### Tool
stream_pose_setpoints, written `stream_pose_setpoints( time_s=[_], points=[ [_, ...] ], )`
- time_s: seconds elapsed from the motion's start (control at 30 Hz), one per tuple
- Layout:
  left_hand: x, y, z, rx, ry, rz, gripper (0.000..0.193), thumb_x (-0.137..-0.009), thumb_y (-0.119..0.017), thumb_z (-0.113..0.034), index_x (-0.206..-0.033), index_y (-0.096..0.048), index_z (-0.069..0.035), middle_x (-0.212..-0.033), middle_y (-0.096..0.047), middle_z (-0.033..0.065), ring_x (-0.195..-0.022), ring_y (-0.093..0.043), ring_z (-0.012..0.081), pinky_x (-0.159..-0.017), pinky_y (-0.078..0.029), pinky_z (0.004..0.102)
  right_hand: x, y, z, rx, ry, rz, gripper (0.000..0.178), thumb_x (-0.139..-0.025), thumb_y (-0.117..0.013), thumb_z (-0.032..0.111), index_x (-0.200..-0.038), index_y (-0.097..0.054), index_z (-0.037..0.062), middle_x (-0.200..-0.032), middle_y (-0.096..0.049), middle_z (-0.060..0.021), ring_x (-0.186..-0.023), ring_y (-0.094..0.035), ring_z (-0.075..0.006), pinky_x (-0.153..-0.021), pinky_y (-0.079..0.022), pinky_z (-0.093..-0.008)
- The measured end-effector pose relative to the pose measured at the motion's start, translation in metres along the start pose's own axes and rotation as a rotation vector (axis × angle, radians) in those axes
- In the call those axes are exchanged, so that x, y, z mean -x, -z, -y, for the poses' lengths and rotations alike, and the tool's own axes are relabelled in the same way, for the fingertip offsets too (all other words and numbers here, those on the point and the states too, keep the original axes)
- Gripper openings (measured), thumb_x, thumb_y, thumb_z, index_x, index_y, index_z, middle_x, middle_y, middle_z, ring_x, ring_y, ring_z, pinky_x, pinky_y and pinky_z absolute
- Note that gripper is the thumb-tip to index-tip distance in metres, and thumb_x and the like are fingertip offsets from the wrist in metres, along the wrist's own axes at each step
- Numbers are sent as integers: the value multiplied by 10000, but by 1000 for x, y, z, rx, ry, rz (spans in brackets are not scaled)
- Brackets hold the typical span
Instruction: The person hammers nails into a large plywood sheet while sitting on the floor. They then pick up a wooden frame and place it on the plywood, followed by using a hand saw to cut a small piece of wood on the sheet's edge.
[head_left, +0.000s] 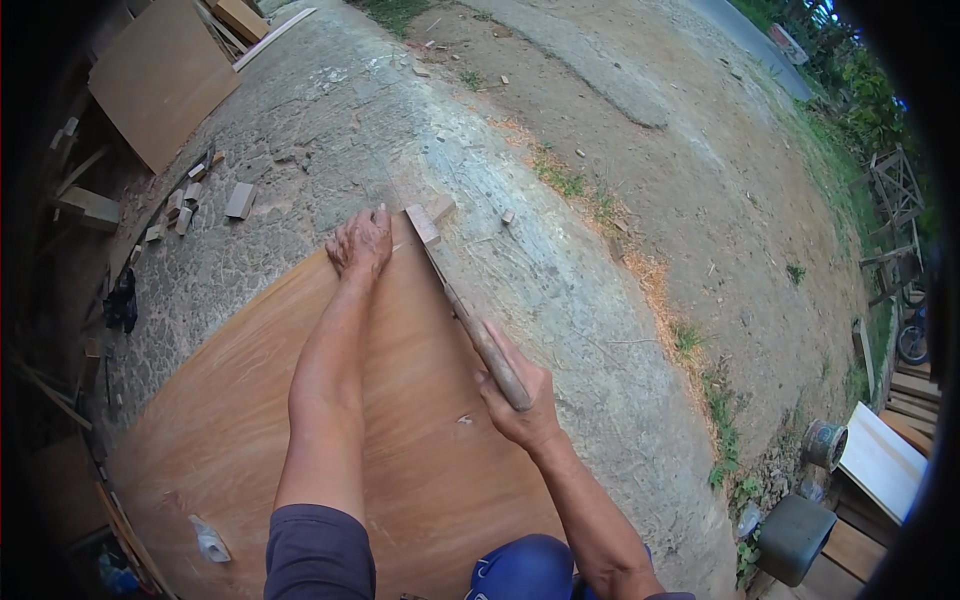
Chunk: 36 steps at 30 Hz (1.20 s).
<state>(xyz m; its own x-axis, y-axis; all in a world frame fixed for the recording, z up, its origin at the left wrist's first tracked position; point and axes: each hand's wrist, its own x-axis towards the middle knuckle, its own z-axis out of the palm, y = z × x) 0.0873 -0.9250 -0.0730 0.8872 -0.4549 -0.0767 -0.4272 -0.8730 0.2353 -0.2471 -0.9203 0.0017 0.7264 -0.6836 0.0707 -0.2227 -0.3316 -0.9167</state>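
Note:
A large brown plywood sheet (410,440) lies in front of me, its far corner pointing away. My left hand (361,243) grips the sheet near that corner, fingers bent over its far edge. Along the right edge, my right hand (522,395) is closed round the wooden handle of a long, narrow tool (497,365). The tool's thin far part runs along the sheet's edge, and its exact kind is unclear. By its far end sits a small wood block (423,225), with another wood block (440,207) just behind it.
Rough concrete (590,340) surrounds the sheet. Several wood offcuts (240,200) lie at the left, near a leaning brown board (165,85). Crumpled plastic (209,540) rests on the sheet. My blue-clad knee (525,565) is at its near edge. A dark container (795,540) stands lower right.

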Motion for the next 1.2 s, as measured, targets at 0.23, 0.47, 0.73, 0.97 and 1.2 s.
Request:
stream_pose_setpoints(
  time_s=[0.23, 0.47, 0.73, 0.97, 1.2],
  points=[
    [-3, -6, 5, -29, -5, 12, 580, -1028, -348, -552, -1264, -665, -127, -1345, -634, 133, -1304, -523, 355, -1106, -330, 525, 130, 52, 19, 104, 43, -43, 629, -803, -719, 0, -1410, -555, 19, -1131, -728, -207, -866, -759, -306, -740, -587, -349],
    [-1, -3, -1, -10, 18, 0, 568, -1027, -352, -546, -1263, -668, -137, -1345, -634, 121, -1305, -524, 348, -1104, -332, 522, -2, -2, -6, -22, -6, 1, 694, -794, -709, -8, -1457, -509, 41, -1081, -725, -221, -797, -742, -330, -697, -574, -345],
    [-6, -7, -3, -20, -2, 28, 569, -1026, -347, -547, -1270, -665, -143, -1358, -630, 120, -1308, -521, 352, -1103, -329, 527, 114, 56, 22, 75, -27, -11, 630, -810, -730, 21, -1410, -540, -17, -1084, -726, -232, -834, -756, -275, -728, -574, -349],
    [-8, -1, 5, -13, 17, -13, 579, -1021, -344, -554, -1258, -675, -143, -1359, -629, 126, -1308, -521, 357, -1100, -334, 527, 41, 22, 15, 38, 49, 4, 655, -814, -718, 2, -1440, -526, 27, -1037, -725, -235, -821, -744, -340, -711, -576, -355],
    [-3, -4, 0, -15, 4, 10, 576, -1021, -347, -548, -1267, -672, -142, -1355, -632, 130, -1307, -523, 355, -1100, -337, 529, 66, 37, 14, 82, 29, 7, 644, -808, -727, 3, -1423, -537, -2, -1091, -727, -224, -872, -746, -294, -763, -580, -334]
  ],
)
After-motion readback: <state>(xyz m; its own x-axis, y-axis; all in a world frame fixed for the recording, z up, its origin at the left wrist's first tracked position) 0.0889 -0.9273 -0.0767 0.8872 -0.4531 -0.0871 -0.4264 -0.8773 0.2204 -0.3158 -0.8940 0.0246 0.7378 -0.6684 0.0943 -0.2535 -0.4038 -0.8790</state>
